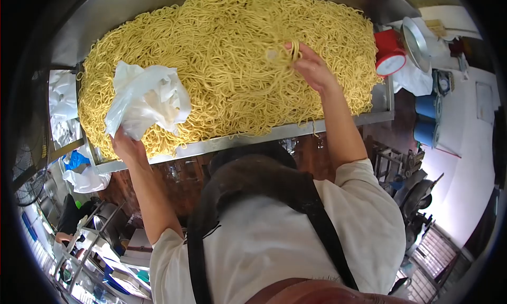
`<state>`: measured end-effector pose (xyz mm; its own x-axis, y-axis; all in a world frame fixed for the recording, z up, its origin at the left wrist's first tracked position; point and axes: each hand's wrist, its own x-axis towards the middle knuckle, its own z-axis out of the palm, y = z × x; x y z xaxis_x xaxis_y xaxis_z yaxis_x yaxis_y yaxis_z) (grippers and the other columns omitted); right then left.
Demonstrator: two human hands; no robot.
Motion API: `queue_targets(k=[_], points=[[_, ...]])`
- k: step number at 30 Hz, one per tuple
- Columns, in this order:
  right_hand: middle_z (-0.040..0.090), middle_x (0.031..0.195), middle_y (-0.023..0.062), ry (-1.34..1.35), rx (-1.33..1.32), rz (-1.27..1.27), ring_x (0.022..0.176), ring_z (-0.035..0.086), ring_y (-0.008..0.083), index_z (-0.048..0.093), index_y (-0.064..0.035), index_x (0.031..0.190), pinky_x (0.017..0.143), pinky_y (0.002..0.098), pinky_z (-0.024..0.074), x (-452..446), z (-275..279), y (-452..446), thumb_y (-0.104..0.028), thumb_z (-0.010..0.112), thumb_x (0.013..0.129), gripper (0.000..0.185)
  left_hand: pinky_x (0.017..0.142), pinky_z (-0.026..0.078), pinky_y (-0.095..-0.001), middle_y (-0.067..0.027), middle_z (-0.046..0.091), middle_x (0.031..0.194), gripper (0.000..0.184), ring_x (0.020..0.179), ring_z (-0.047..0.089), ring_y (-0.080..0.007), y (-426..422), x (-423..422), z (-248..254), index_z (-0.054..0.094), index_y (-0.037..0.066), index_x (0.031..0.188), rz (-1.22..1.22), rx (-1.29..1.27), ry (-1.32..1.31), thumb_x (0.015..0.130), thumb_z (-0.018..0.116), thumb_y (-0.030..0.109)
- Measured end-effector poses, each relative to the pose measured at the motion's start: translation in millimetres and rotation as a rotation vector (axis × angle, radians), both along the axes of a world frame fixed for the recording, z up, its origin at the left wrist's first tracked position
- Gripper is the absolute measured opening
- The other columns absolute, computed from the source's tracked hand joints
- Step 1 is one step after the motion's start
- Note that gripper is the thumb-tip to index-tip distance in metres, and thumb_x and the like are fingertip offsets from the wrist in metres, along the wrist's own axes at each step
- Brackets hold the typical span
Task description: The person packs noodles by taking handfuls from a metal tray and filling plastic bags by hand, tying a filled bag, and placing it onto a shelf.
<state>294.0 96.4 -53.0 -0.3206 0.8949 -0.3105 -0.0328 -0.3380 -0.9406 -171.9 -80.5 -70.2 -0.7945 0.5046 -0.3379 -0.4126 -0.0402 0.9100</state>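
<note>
A wide heap of yellow noodles [232, 66] fills a metal tray [211, 145] in front of me. At the tray's near left, my left hand [128, 146] grips the edge of a white plastic bag [153, 98], which lies crumpled over the noodles. My right hand [311, 66] is above the right part of the heap, with a few noodle strands looped around its curled fingers. Some noodles beside those fingers are blurred.
A red scale [390, 53] with a round white face stands right of the tray, near a metal pan [416, 44]. Blue containers [425, 119] are farther right. White plastic bags [87, 180] hang at the left. A fan [31, 185] is at the far left.
</note>
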Motion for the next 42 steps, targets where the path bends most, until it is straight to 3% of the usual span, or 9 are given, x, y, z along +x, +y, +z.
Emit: queue_targets(k=[3, 6, 9, 17, 23, 26, 28, 34, 42], points=[[0.062, 0.114, 0.0122, -0.138, -0.166, -0.108, 0.091, 0.058, 0.0167, 0.063, -0.0038, 0.119, 0.076, 0.0289, 0.0465, 10, -13, 0, -0.022, 0.062, 0.094, 0.031, 0.090, 0.053, -0.0398, -0.0151, 0.060, 0.119, 0.037, 0.107, 0.062, -0.0282, 1, 2, -2, 0.053, -0.001, 0.126, -0.031, -0.003, 0.012, 0.091, 0.057, 0.008], [0.066, 0.101, 0.0104, -0.687, 0.492, -0.106, 0.080, 0.059, 0.0149, 0.068, -0.0056, 0.110, 0.070, 0.0282, 0.0467, 22, -20, 4, -0.027, 0.064, 0.094, 0.027, 0.093, 0.052, -0.0410, -0.0173, 0.061, 0.120, 0.036, 0.108, 0.062, -0.0300, 4, 4, -1, 0.055, -0.007, 0.123, -0.028, -0.018, 0.072, 0.094, 0.056, 0.012], [0.066, 0.078, 0.0067, -0.853, 0.323, -0.088, 0.068, 0.059, 0.0148, 0.070, -0.0057, 0.105, 0.064, 0.0280, 0.0469, 17, 34, 1, -0.024, 0.062, 0.096, 0.022, 0.090, 0.054, -0.0392, -0.0154, 0.060, 0.119, 0.035, 0.107, 0.062, -0.0284, 2, 3, 0, 0.053, -0.002, 0.124, -0.058, 0.009, 0.037, 0.091, 0.057, 0.008], [0.059, 0.063, 0.0028, -0.411, 0.541, -0.445, 0.057, 0.054, 0.0083, 0.062, 0.0011, 0.091, 0.053, 0.0248, 0.0431, 32, 91, 1, -0.022, 0.060, 0.097, 0.024, 0.089, 0.054, -0.0372, -0.0150, 0.061, 0.118, 0.035, 0.106, 0.062, -0.0264, -2, 13, 6, 0.052, -0.001, 0.125, -0.051, 0.030, 0.046, 0.091, 0.057, 0.007], [0.065, 0.072, 0.0104, -1.284, 0.609, -0.137, 0.067, 0.063, 0.0265, 0.066, -0.0008, 0.100, 0.066, 0.0381, 0.0518, 64, 34, 18, -0.012, 0.059, 0.094, 0.015, 0.088, 0.053, -0.0359, -0.0133, 0.061, 0.118, 0.035, 0.107, 0.061, -0.0250, -12, 25, 10, 0.053, -0.001, 0.125, -0.038, -0.026, 0.050, 0.092, 0.057, 0.009], [0.068, 0.088, 0.0122, -1.329, 0.911, -0.274, 0.086, 0.063, 0.0345, 0.070, -0.0057, 0.099, 0.079, 0.0423, 0.0516, 43, 5, 10, -0.007, 0.061, 0.087, 0.015, 0.088, 0.053, -0.0352, -0.0123, 0.060, 0.118, 0.034, 0.106, 0.061, -0.0244, -17, 23, 5, 0.054, 0.000, 0.125, -0.044, -0.026, 0.043, 0.093, 0.057, 0.011], [0.067, 0.095, 0.0109, -0.970, 0.959, -0.129, 0.094, 0.061, 0.0330, 0.071, -0.0075, 0.093, 0.082, 0.0404, 0.0504, 19, 4, 15, -0.005, 0.063, 0.082, 0.014, 0.087, 0.053, -0.0346, -0.0118, 0.060, 0.118, 0.034, 0.106, 0.061, -0.0239, -15, 24, 3, 0.055, 0.000, 0.124, -0.041, -0.034, 0.050, 0.093, 0.057, 0.011], [0.064, 0.087, 0.0110, -1.125, 0.869, 0.178, 0.086, 0.061, 0.0318, 0.071, -0.0085, 0.090, 0.079, 0.0414, 0.0492, -7, -25, 25, -0.005, 0.063, 0.079, 0.013, 0.086, 0.053, -0.0333, -0.0110, 0.061, 0.117, 0.033, 0.104, 0.062, -0.0229, -7, 32, 9, 0.055, 0.001, 0.123, -0.046, -0.074, 0.115, 0.092, 0.058, 0.011], [0.062, 0.084, 0.0113, -1.044, 0.866, 0.099, 0.084, 0.061, 0.0306, 0.072, -0.0101, 0.089, 0.078, 0.0431, 0.0484, -9, -43, 29, -0.015, 0.067, 0.082, 0.009, 0.086, 0.053, -0.0322, -0.0113, 0.061, 0.116, 0.033, 0.104, 0.062, -0.0224, -3, 38, 4, 0.056, 0.001, 0.122, -0.021, -0.094, 0.102, 0.091, 0.059, 0.011]])
